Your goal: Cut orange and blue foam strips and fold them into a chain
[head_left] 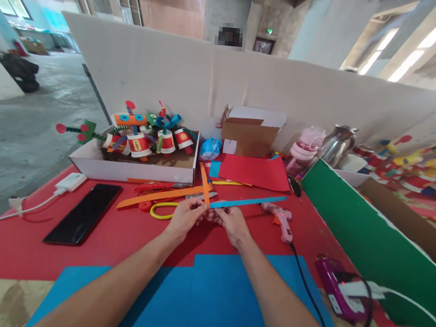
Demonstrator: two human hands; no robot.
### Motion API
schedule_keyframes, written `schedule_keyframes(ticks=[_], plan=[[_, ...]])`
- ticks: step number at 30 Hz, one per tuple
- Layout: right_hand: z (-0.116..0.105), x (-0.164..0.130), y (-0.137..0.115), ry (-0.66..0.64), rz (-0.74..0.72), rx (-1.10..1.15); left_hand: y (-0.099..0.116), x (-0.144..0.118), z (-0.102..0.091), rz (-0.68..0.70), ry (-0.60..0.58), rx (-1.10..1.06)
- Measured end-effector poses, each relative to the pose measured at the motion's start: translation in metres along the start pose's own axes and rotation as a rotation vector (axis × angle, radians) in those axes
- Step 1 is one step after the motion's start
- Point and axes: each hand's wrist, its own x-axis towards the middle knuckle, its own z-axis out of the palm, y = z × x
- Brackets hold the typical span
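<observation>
Left of you: phone (83,213), charger (70,181), box of paper-cup figures (134,164). Your left hand (184,216) pinched shut on orange strip (204,182); right hand (232,220) pinched shut on blue strip (248,202). Strip ends meet between fingertips, above red tabletop (127,237). Looks like joining step: ends crossed, not fixed. Next move needs square alignment, firm pinch. Glue gun (282,222) lies just right of your right hand.

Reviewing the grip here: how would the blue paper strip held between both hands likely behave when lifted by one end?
The blue paper strip is long, thin and flat, so it would probably droop and weigh very little. It crosses an orange paper strip where the left hand and right hand pinch, so it might slip or crease.
</observation>
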Motion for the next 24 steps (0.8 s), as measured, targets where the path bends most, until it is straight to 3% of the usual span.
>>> schedule_keyframes(ticks=[14, 20, 24], plan=[[0.0084, -0.0005, 0.0052, 0.071, -0.100, -0.101, 0.0003, 0.0011, 0.0054, -0.046, 0.066, 0.102], [0.0105, -0.0032, 0.0066, 0.085, -0.116, -0.143, -0.0030, 0.0034, 0.0034, -0.041, 0.036, 0.141], [0.0103, -0.0033, 0.0052, 0.118, -0.073, -0.104, 0.0005, 0.0013, 0.0023, -0.028, -0.047, 0.139]])
